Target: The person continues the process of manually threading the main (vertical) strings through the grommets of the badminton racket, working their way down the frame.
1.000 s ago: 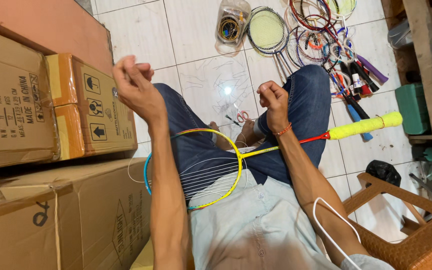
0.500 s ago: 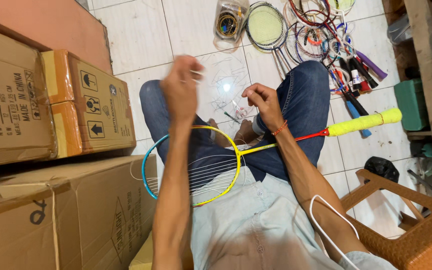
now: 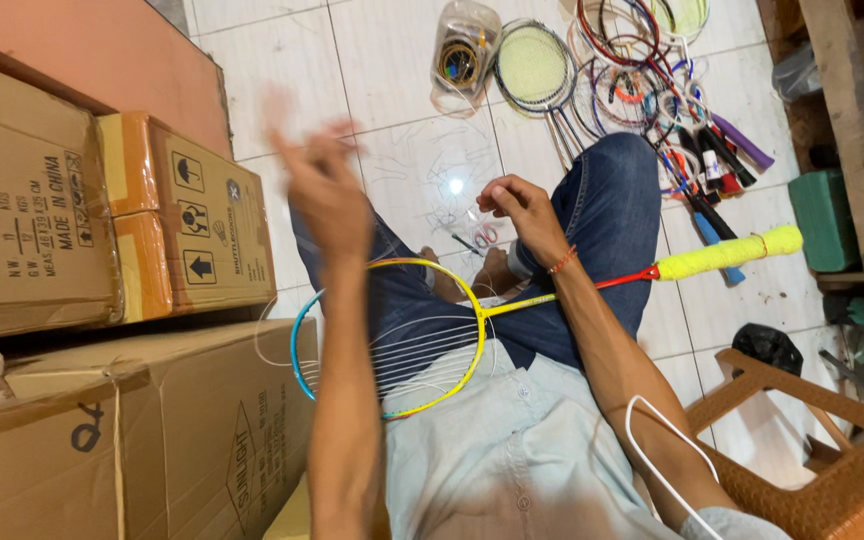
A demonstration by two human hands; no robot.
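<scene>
A badminton racket (image 3: 472, 310) with a yellow and blue frame, red shaft and yellow grip (image 3: 727, 255) lies across my lap, partly strung. My left hand (image 3: 327, 190) is raised above the racket head and blurred by motion, its fingers pinched together as on a thin white string (image 3: 272, 345) that loops off the frame's left side. My right hand (image 3: 522, 210), with a red thread at the wrist, hovers above the racket's throat, fingertips pinched on the thin string. Small scissors (image 3: 482, 238) lie on the tile just beyond it.
Cardboard boxes (image 3: 192, 215) stack up at my left, and one large box (image 3: 132, 440) is at my hip. A pile of rackets (image 3: 642, 90) and a clear bag (image 3: 462, 55) lie on the white tiles ahead. A brown woven stool (image 3: 812, 450) stands at my right, and wooden planks (image 3: 852, 130) beyond.
My left hand swung from far left toward the middle, then drew back a little leftward. My right hand stayed near the racket's throat. The racket has hardly moved.
</scene>
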